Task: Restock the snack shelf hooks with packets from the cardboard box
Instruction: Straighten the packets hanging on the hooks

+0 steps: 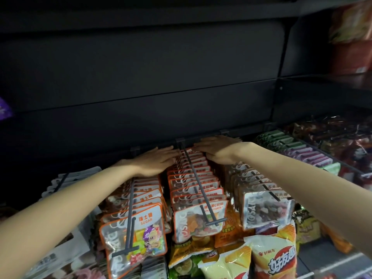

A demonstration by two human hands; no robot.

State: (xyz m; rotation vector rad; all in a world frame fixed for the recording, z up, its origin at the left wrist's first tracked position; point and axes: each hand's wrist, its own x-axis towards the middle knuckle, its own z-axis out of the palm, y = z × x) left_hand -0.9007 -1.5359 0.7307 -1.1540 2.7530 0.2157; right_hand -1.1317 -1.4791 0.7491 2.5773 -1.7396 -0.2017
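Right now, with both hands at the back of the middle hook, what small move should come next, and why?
Probably draw both hands back toward you. The left hand and right hand lie flat on the rear packets either side of the middle hook, holding nothing, and that hook looks full to its front bar, so fetching more packets seems next.

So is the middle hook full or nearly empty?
Full: the middle hook carries orange-edged packets from the back rail almost to its front tip.

Yellow crisp bags (273,256) fill the lower right of the frame, red wrapped packs (351,37) sit on the upper-right shelf, and a purple wrapper (4,109) shows at the left edge
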